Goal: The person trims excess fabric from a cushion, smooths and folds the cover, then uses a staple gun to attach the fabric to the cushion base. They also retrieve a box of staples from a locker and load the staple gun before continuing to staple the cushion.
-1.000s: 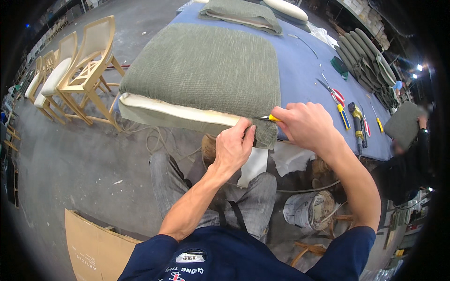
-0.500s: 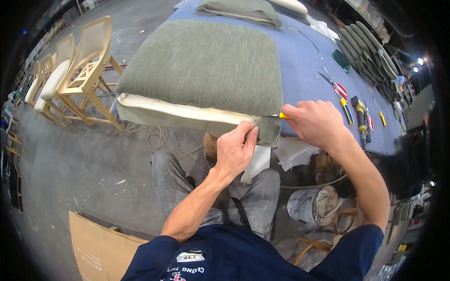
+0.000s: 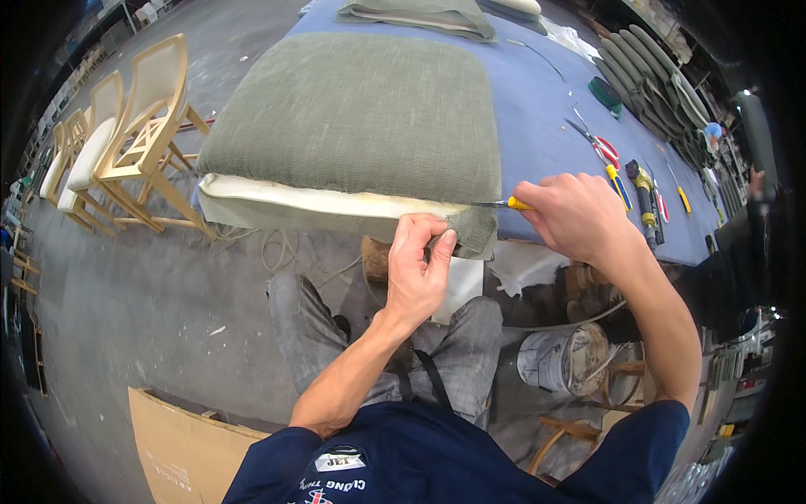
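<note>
A grey-green fabric-covered seat cushion (image 3: 353, 118) lies at the near edge of the blue-topped table, a strip of cream foam (image 3: 294, 195) showing along its open front side. My left hand (image 3: 417, 265) pinches the loose lower fabric flap (image 3: 477, 239) near the cushion's right front corner. In my right hand (image 3: 575, 214) is a yellow-handled screwdriver (image 3: 519, 204), its thin metal shaft pointing left. The tip lies at the opening between the upper cover and the foam, just above my left fingers; how deep it reaches is hidden.
On the blue tabletop (image 3: 541, 134) to the right lie red-handled scissors (image 3: 606, 153), a blue-and-yellow-handled tool (image 3: 620, 186) and other tools. Stacked cushions (image 3: 651, 76) stand at the far right. Wooden chairs (image 3: 151, 134) line the left. A white bucket (image 3: 546, 361) sits below the table.
The screwdriver and my right hand have shifted slightly right and up relative to the cushion corner. My left hand still pinches the flap, its fingers a little lower.
</note>
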`<state>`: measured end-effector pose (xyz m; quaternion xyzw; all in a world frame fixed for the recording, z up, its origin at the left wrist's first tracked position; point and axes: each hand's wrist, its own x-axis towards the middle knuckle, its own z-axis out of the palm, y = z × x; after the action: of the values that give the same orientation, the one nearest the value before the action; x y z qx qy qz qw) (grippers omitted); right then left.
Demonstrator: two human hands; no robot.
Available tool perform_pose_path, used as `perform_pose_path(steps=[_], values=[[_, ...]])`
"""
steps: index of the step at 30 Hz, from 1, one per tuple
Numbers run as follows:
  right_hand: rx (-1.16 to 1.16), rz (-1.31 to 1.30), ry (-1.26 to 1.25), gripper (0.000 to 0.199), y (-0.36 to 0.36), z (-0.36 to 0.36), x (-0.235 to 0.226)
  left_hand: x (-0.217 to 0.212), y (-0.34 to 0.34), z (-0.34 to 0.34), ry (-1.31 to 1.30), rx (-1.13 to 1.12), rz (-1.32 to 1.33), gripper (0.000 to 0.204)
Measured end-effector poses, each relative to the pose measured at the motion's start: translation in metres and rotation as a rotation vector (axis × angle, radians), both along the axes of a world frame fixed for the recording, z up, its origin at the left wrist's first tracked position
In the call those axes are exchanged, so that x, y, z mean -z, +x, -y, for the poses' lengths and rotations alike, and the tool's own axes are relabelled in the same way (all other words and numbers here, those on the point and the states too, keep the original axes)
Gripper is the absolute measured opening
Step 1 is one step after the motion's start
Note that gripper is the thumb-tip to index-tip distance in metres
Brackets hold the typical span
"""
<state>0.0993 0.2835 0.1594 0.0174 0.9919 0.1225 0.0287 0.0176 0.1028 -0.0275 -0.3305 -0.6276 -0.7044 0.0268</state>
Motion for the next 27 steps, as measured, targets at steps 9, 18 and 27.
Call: perform_pose_path(steps=[9, 18, 27], values=[[0.077, 0.099, 0.02, 0.014, -0.005, 0.011, -0.007, -0.006, 0.01, -0.013, 0.586, 0.405, 0.688, 0.013], [0.091, 0.055, -0.02, 0.012, 0.005, 0.005, 0.002, 0.005, 0.011, -0.01, 0.659, 0.445, 0.804, 0.01], [0.144, 0.0, -0.044, 0.013, 0.01, 0.013, 0.015, 0.013, 0.005, -0.018, 0.676, 0.505, 0.637, 0.011]])
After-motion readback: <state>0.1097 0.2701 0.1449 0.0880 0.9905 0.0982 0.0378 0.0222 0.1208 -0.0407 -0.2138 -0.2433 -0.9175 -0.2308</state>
